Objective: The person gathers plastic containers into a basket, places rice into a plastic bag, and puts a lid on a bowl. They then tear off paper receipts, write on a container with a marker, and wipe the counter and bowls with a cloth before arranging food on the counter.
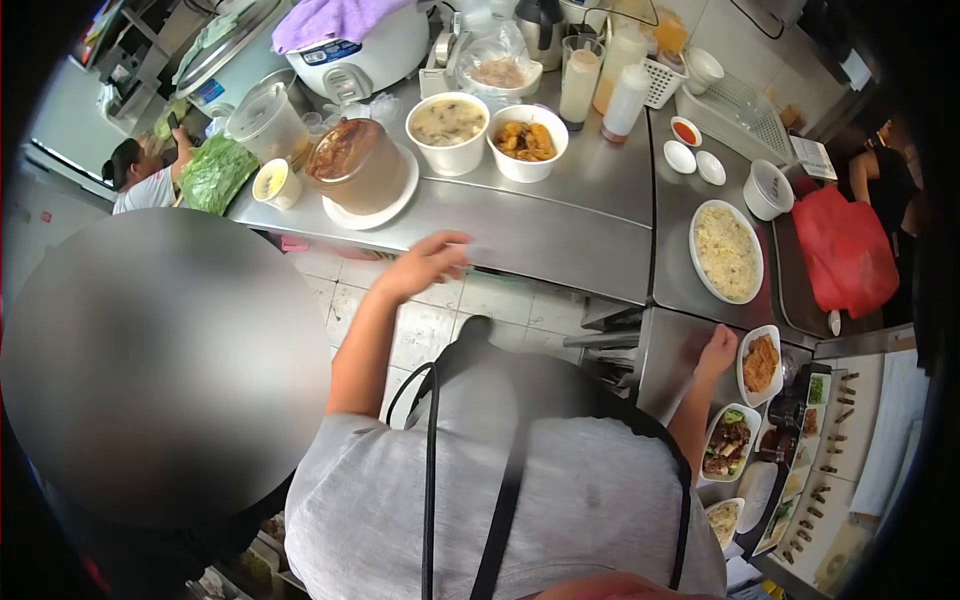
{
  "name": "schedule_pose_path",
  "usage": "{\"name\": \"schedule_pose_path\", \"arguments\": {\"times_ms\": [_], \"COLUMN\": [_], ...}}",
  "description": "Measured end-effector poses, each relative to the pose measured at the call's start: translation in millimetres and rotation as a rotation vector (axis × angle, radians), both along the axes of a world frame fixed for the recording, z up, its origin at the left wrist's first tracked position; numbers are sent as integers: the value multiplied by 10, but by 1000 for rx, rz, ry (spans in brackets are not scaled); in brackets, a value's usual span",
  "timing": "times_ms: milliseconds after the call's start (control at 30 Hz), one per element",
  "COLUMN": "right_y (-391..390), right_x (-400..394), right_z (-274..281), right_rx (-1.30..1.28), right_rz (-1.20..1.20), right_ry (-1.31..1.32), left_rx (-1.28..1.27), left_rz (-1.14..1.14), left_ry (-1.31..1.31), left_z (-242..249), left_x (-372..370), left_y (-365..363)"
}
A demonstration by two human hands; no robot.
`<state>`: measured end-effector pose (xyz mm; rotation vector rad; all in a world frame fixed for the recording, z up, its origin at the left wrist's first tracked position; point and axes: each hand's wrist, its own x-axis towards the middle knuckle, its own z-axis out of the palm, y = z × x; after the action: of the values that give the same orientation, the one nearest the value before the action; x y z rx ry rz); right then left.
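Out in front of the steel counter's edge is my left hand (430,262), its fingers stretched and apart, holding nothing that shows. Nearest to it on the counter are a white plate (400,205) under a tub of brown sauce (360,165) and a white bowl of mushroom soup (449,130). My right hand (716,352) is over the right-hand counter with its fingers curled closed; what is inside them, if anything, is hidden. Close beside it stands a white bowl of fried cutlet (761,364). A bowl of dark meat and greens (731,442) sits below that one.
A bowl of orange-brown chunks (527,143), squeeze bottles (627,102) and a rice cooker (350,55) line the back. An oval dish of fried rice (726,252) is near a red bag (845,250) on the right. A person (150,175) is at upper left.
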<state>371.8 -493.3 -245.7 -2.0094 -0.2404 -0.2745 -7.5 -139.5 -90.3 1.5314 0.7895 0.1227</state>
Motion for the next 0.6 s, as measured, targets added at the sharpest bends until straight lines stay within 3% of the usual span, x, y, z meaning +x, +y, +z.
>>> {"name": "schedule_pose_path", "arguments": {"times_ms": [67,167,200,233,267,367,400,433,467,500,533,567,600], "right_y": [73,846,1229,1554,1906,2941,3234,3539,3774,4024,4197,4315,4432], "right_x": [24,-551,-913,-1138,-1385,-2132,-2368,-2483,-2612,-2739,-2829,-2900,-2977], "right_z": [-21,398,619,524,549,567,723,600,691,689,754,783,811], "right_rx": [149,65,79,234,200,-88,-68,-36,27,29,-5,-43,-80], "right_rz": [-51,166,279,451,588,887,959,1067,1079,1075,1065,1019,971], "right_ry": [85,27,196,343,584,705,606,538,741,653,647,704,762], "left_rx": [76,190,213,243,273,282,400,459,496,697,673,759,744], "left_rz": [246,661,752,811,832,688,583,597,471,417,328,256,252], "left_ry": [84,151,173,208,182,12,133,102,22,-63,7,-126,-201], "left_z": [-254,-663,-700,-772,-991,-1242,-880,-1168,-1178,-1396,-1386,-1517,-1131], "left_x": [-516,-1159,-1286,-1382,-1506,-1580,-1384,-1457,-1450,-1444,-1448,-1424,-1240], "left_y": [353,976,1140,1327,1599,2167,2117,2359,2472,2665,2726,2832,2570]}}
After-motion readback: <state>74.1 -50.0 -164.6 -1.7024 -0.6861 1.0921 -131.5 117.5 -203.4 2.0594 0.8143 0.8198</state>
